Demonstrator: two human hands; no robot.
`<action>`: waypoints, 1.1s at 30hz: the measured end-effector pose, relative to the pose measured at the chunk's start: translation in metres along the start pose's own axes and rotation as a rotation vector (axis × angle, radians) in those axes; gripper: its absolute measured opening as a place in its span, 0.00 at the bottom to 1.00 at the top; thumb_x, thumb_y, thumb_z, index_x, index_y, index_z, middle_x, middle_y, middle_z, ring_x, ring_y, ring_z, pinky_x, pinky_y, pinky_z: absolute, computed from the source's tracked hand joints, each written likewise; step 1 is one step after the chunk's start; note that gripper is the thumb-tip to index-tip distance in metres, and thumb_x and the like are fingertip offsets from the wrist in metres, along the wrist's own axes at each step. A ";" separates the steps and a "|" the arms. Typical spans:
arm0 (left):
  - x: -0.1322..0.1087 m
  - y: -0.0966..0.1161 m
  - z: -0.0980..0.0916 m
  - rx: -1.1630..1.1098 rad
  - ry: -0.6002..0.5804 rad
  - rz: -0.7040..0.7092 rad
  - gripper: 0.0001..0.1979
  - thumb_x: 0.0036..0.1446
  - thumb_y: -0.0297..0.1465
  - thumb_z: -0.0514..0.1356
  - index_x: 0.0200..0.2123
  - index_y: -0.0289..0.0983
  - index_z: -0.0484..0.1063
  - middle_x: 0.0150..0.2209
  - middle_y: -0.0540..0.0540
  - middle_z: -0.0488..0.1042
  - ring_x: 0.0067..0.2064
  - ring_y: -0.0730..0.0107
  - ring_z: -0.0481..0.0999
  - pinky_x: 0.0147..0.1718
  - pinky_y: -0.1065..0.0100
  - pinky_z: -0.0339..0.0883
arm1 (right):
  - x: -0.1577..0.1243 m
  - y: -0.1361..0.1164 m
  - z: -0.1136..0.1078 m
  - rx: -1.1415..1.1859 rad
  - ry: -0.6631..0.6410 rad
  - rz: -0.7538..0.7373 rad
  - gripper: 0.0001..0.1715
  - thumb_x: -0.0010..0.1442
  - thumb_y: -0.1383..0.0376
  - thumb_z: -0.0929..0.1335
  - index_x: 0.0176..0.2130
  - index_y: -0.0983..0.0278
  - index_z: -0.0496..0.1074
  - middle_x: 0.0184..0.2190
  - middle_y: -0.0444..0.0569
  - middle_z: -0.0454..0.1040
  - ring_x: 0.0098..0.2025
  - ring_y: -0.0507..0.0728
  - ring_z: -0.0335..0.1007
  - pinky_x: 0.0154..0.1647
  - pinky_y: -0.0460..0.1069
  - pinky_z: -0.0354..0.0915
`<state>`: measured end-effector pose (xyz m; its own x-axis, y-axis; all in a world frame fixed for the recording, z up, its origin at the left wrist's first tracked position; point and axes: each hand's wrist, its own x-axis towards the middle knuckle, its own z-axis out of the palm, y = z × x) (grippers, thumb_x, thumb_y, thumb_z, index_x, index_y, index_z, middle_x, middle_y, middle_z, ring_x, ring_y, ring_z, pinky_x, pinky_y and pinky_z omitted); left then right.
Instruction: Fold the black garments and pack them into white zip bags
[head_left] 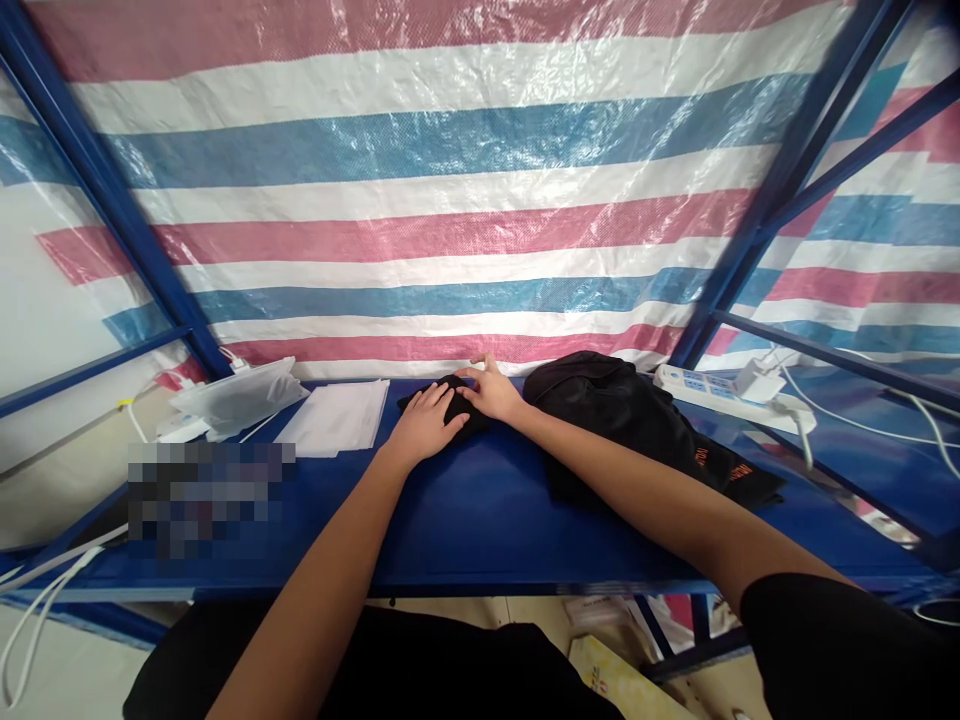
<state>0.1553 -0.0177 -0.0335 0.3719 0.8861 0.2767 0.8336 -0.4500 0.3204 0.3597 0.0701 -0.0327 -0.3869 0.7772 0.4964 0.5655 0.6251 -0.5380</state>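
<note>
Evidently, blk cloth [474, 426] lay under L hand [426, 427], fingers flat, spread; beside them, R hand [491, 390] was part-curled, grip indeterminable.

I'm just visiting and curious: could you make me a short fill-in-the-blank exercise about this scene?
1. The cloth under the left hand is ____ in colour.
2. The papers lie to the ____ of that cloth.
3. The sheet behind the table has red, white and ____ stripes.
4. The power strip is on the ____ side of the picture.

Missing words: black; left; blue; right.
</note>
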 end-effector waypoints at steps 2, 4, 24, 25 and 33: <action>0.001 -0.004 -0.001 0.009 -0.034 -0.031 0.39 0.74 0.54 0.53 0.78 0.39 0.59 0.80 0.35 0.52 0.81 0.39 0.48 0.76 0.35 0.39 | -0.002 -0.006 -0.006 -0.075 0.044 -0.158 0.20 0.70 0.62 0.72 0.60 0.59 0.80 0.64 0.59 0.72 0.57 0.66 0.77 0.65 0.65 0.71; 0.002 -0.008 -0.006 0.011 -0.051 -0.021 0.40 0.72 0.57 0.54 0.78 0.44 0.59 0.81 0.40 0.51 0.81 0.40 0.48 0.77 0.36 0.41 | -0.004 -0.014 -0.012 -0.009 -0.005 -0.344 0.21 0.74 0.59 0.70 0.62 0.58 0.79 0.61 0.58 0.75 0.64 0.67 0.74 0.69 0.65 0.68; -0.007 -0.040 -0.050 -0.219 -0.203 0.012 0.59 0.52 0.58 0.73 0.80 0.48 0.55 0.79 0.40 0.56 0.78 0.32 0.56 0.74 0.45 0.56 | 0.004 0.006 -0.017 0.142 -0.628 -0.146 0.77 0.42 0.44 0.87 0.79 0.48 0.56 0.81 0.49 0.50 0.82 0.73 0.43 0.83 0.64 0.39; -0.007 -0.041 -0.051 -0.248 -0.206 0.020 0.58 0.51 0.57 0.74 0.79 0.48 0.57 0.78 0.40 0.59 0.77 0.33 0.59 0.72 0.47 0.60 | 0.004 0.007 -0.017 0.130 -0.622 -0.155 0.77 0.41 0.44 0.87 0.79 0.48 0.56 0.81 0.49 0.51 0.82 0.73 0.44 0.83 0.64 0.40; -0.011 -0.044 -0.059 -0.295 -0.212 -0.034 0.49 0.46 0.53 0.77 0.70 0.49 0.71 0.68 0.42 0.75 0.65 0.39 0.76 0.62 0.51 0.71 | -0.001 -0.007 -0.025 0.072 -0.507 -0.171 0.56 0.45 0.42 0.85 0.68 0.49 0.74 0.66 0.48 0.77 0.66 0.72 0.74 0.67 0.60 0.68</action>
<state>0.0900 -0.0144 0.0026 0.4480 0.8907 0.0774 0.7048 -0.4051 0.5823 0.3747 0.0631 -0.0123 -0.7822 0.5902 0.1994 0.4189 0.7352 -0.5329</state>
